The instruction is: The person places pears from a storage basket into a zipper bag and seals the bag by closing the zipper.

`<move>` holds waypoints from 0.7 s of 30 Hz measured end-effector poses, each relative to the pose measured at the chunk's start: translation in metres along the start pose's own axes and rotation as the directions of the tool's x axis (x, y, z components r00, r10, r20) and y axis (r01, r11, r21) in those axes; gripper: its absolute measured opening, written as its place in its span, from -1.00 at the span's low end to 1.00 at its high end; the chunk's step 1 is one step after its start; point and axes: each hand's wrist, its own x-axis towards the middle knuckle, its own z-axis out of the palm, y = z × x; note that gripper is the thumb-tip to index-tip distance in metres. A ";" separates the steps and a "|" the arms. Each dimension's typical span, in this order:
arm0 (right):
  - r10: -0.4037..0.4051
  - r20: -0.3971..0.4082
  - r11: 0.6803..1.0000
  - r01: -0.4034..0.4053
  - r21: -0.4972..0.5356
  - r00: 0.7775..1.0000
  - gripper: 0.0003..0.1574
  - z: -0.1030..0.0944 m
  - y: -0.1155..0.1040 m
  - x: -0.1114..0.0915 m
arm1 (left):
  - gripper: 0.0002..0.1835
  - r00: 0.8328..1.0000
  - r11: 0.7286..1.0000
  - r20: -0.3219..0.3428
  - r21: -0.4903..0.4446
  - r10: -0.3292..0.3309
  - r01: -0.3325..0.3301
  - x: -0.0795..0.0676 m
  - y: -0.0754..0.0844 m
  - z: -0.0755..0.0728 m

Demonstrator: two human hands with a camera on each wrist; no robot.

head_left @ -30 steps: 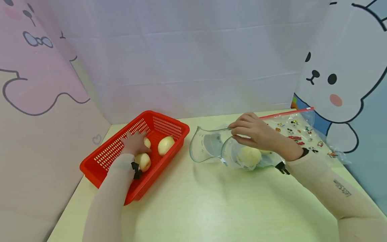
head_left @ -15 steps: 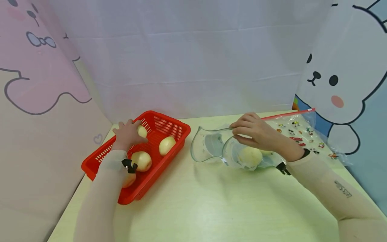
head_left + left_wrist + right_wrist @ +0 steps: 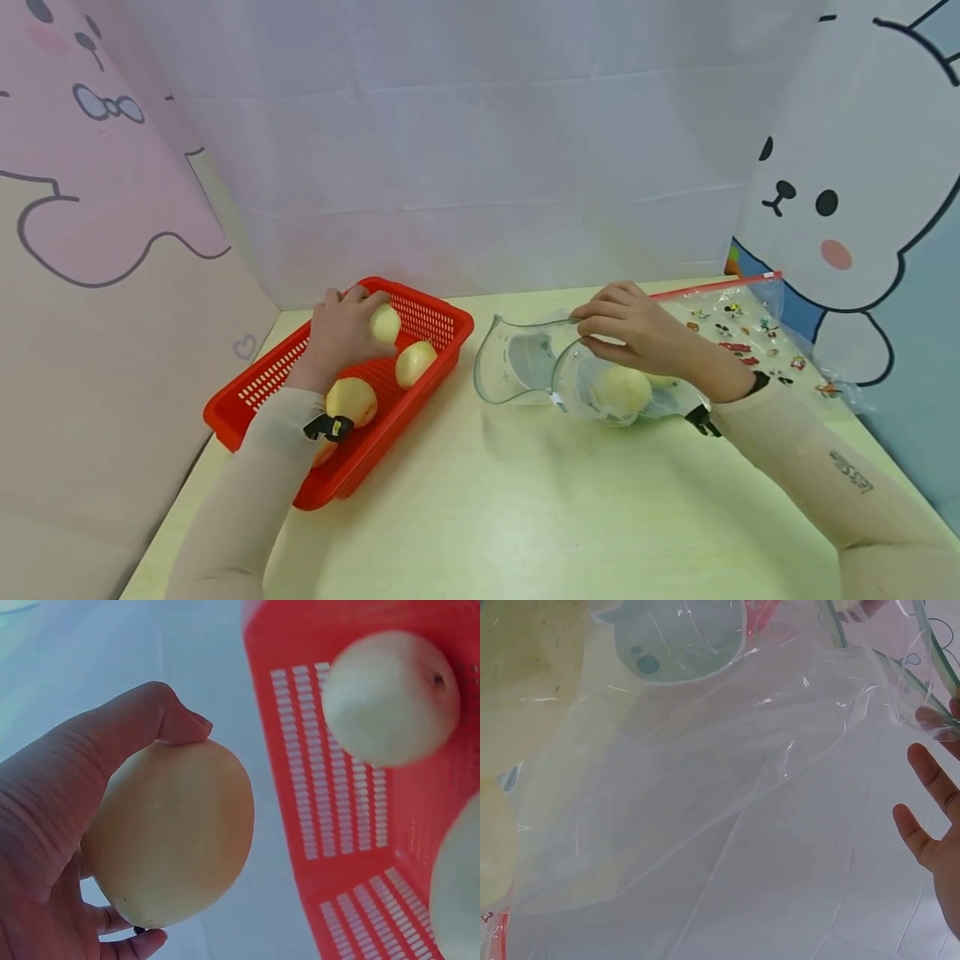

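Note:
In the head view my left hand grips a pale yellow pear above the red plastic basket. The left wrist view shows thumb and fingers curled round this pear, held up beside the basket wall. Other pears lie in the basket. On the right, my right hand pinches the rim of a clear zip bag, whose mouth gapes toward the basket. Pears show through the bag's film. The right wrist view has the bag's film across most of it.
A second clear zip bag with a red seal and small cartoon prints lies flat behind the right forearm. The pale table meets a white cloth backdrop at the back. Printed cloth hangs at both sides.
My left hand first moved from among the pears to the basket's far-left side, then rose and shifted right with a pear in its grip. The right hand and the bag have stayed put.

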 end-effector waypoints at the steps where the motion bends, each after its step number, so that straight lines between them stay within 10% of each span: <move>1: -0.002 -0.003 1.000 0.002 0.000 1.000 -0.60 0.000 0.000 0.000 | -0.20 1.000 1.000 -0.013 0.006 0.020 -0.020 -0.002 0.005 -0.001; 13: -0.007 -0.003 1.000 0.007 0.010 1.000 -0.59 0.001 0.000 -0.001 | -0.35 0.937 0.956 -0.205 -0.020 0.283 -0.293 -0.020 0.064 -0.001; 21: -0.017 -0.014 1.000 0.017 0.014 1.000 -0.60 0.002 0.002 0.000 | -0.42 0.825 0.878 -0.338 0.010 0.453 -0.478 -0.019 0.093 0.013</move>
